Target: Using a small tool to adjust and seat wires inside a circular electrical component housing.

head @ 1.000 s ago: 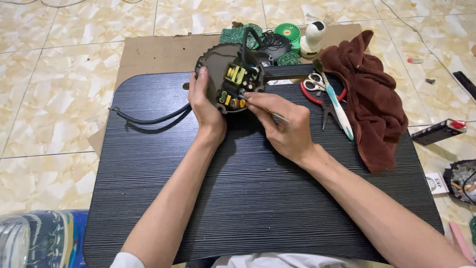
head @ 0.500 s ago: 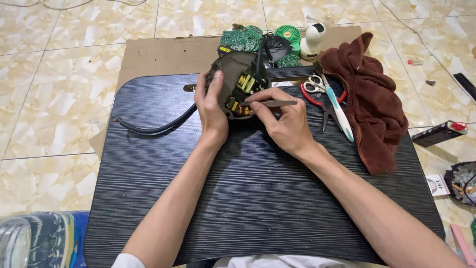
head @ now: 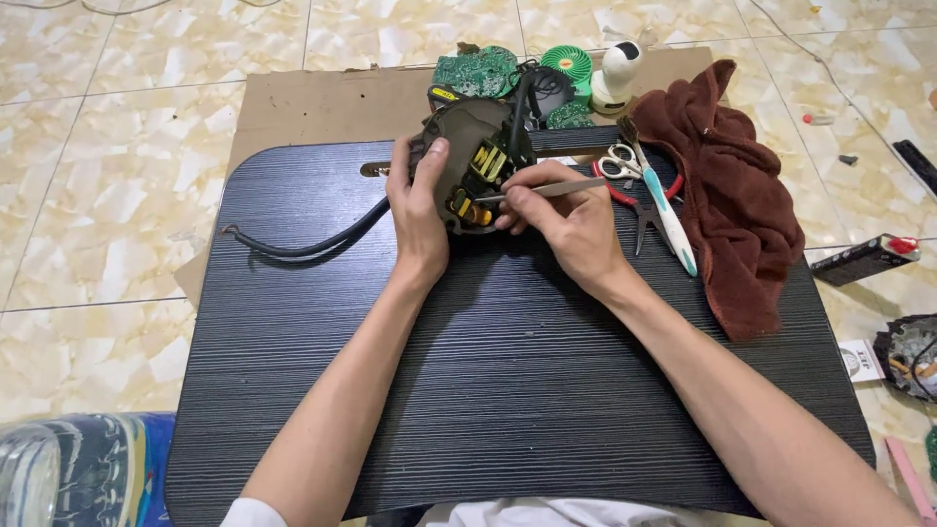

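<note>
Head view: the left hand (head: 422, 210) grips a tilted brown circuit board (head: 467, 161) with yellow components at the far edge of the dark ridged table top (head: 508, 390), thumb laid over the board's upper face, while a black cable (head: 312, 244) trails from it to the left across the table. The right hand (head: 566, 220) pinches a thin grey probe tool (head: 547, 190) whose tip touches the yellow parts; just beside it lie scissors (head: 620, 161), red-handled pliers (head: 639, 200) and a brown towel (head: 732, 205), with green circuit boards (head: 478, 70) behind.
</note>
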